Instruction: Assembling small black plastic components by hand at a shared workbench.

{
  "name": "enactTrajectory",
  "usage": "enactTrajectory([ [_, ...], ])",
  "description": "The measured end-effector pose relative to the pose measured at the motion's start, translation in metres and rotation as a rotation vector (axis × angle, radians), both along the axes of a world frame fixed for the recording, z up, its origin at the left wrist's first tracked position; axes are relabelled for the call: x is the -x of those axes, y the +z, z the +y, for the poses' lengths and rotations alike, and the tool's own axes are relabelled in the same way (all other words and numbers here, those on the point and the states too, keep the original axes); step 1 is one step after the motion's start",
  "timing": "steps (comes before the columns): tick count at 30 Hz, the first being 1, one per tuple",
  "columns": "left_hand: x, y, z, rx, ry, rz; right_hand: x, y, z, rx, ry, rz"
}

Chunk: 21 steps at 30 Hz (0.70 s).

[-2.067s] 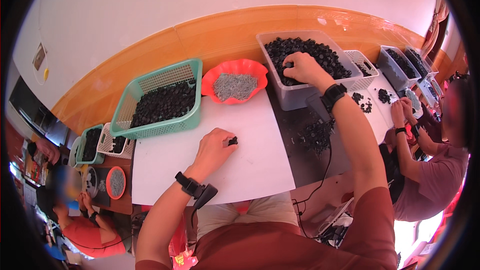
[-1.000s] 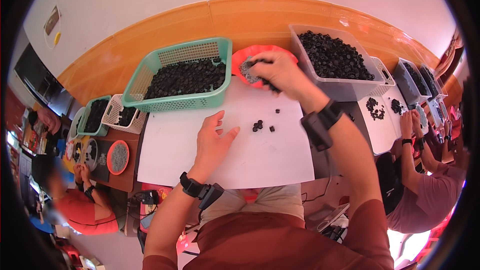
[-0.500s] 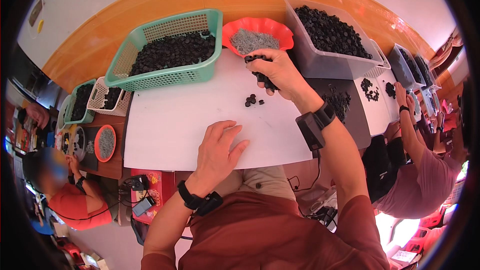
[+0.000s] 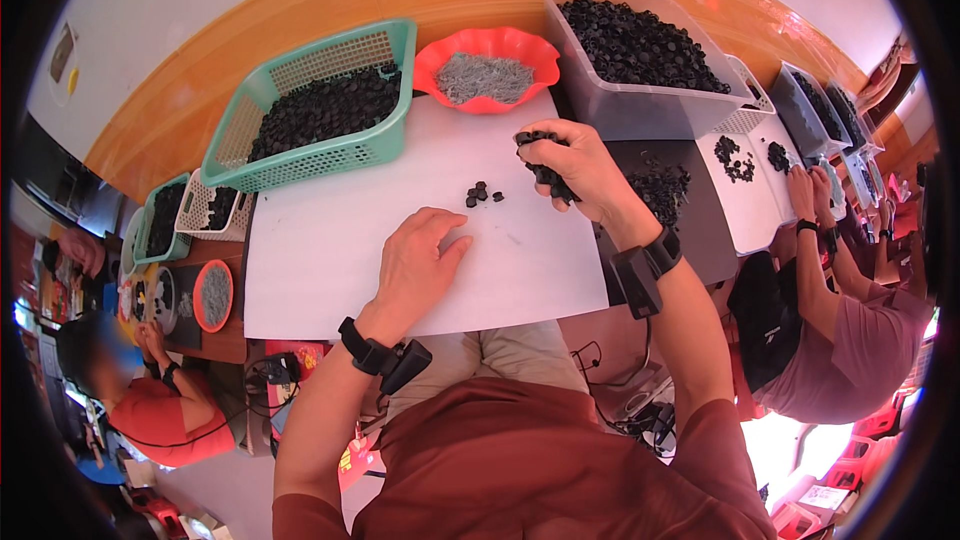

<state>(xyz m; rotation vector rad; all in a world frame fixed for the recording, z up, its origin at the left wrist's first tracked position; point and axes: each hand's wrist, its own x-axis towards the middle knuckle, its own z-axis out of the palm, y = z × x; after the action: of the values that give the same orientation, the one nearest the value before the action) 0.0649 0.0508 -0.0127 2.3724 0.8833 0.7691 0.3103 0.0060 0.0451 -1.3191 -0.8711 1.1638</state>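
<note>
In the head view, the right hand (image 4: 588, 178), just right of the centre, is curled firmly around a handful of black pieces (image 4: 550, 178), which bulge out between thumb and fingers. The left hand (image 4: 418, 258), near the middle of the frame, is relaxed, its thumb apart from the loosely bent fingers and nothing visible in its grip. Between the hands, a few loose black pieces (image 4: 480, 195) lie on a white sheet (image 4: 320, 280). At the upper left, a green basket (image 4: 345, 158) holds many dark pieces; at the upper centre, a red wavy-rimmed bowl (image 4: 432, 68) holds thin grey pins (image 4: 485, 78). At the upper right, a translucent bin (image 4: 640, 112) is heaped with black parts (image 4: 645, 45); below it, a pile of dark bits (image 4: 660, 190) lies on a dark surface (image 4: 705, 245). Co-workers sit at the left edge, in a red shirt (image 4: 170, 425), and at the right, in a purple shirt (image 4: 850, 360).
</note>
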Motion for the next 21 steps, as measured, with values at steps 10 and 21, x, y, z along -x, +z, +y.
enactTrajectory([
  [10, -0.046, 0.018, 0.014, -0.4, -0.125, 0.06, -0.004, -0.004, -0.022, 0.0, -0.013, 0.025],
  [21, -0.051, 0.009, 0.02, -0.48, -0.193, 0.145, -0.001, -0.008, -0.028, 0.019, -0.028, 0.074],
])
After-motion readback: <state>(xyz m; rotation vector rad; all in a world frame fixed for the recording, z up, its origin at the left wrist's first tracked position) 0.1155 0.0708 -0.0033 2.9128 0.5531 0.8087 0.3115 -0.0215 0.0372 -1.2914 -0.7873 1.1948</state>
